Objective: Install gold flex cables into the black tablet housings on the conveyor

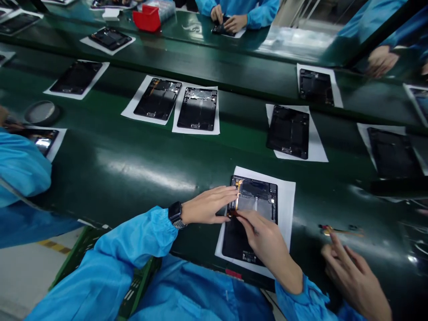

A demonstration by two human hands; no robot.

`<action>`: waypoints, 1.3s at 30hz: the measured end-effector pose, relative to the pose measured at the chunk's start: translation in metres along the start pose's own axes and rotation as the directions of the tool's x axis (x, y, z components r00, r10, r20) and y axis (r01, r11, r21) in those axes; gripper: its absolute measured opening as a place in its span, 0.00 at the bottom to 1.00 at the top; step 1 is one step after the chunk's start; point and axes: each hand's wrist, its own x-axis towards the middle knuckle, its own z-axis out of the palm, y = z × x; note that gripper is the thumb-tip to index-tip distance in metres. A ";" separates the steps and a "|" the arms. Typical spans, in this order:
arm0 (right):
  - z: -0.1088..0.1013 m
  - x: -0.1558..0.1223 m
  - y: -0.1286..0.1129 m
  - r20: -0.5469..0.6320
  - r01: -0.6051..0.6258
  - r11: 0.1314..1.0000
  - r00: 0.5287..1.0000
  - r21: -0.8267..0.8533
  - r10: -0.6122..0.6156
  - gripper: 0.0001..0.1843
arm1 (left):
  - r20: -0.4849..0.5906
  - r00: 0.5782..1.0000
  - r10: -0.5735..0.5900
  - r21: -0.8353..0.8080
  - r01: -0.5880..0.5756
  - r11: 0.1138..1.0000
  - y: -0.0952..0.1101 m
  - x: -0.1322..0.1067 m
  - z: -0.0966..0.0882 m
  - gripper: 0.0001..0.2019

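Note:
An opened tablet (239, 243) with its inner parts showing lies on a white sheet (287, 209) in front of me. My left hand (210, 206), a dark watch at its wrist, has its fingers stretched out over the tablet's upper left edge. Thumb and forefinger of my right hand (267, 238) pinch the lower end of an orange flex cable (238, 196) along that same edge. The cable's upper part runs up beside my left fingertips. My right fingers hide part of the tablet's middle.
To the right, a co-worker's hand (354, 276) points at another flex cable (346, 231) on the green bench (133, 156). More opened tablets (198, 109) lie on white sheets beyond. A blue-sleeved arm (23, 165) is at left; a red bin (146, 18) stands at the back.

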 end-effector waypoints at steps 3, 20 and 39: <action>0.005 -0.002 -0.004 0.034 0.023 0.997 0.999 -0.076 -0.020 0.12 | -0.001 1.000 -0.012 -0.014 0.012 1.000 0.001 0.001 -0.001 0.34; -0.018 0.010 -0.010 0.273 0.157 0.884 0.961 -0.441 -0.034 0.13 | 0.026 1.000 -0.017 -0.050 0.019 0.999 0.010 0.010 0.001 0.39; -0.036 -0.028 0.033 -0.047 -0.310 0.446 0.776 0.840 0.629 0.12 | -0.063 0.964 -0.259 0.263 0.266 0.927 -0.011 0.099 -0.021 0.17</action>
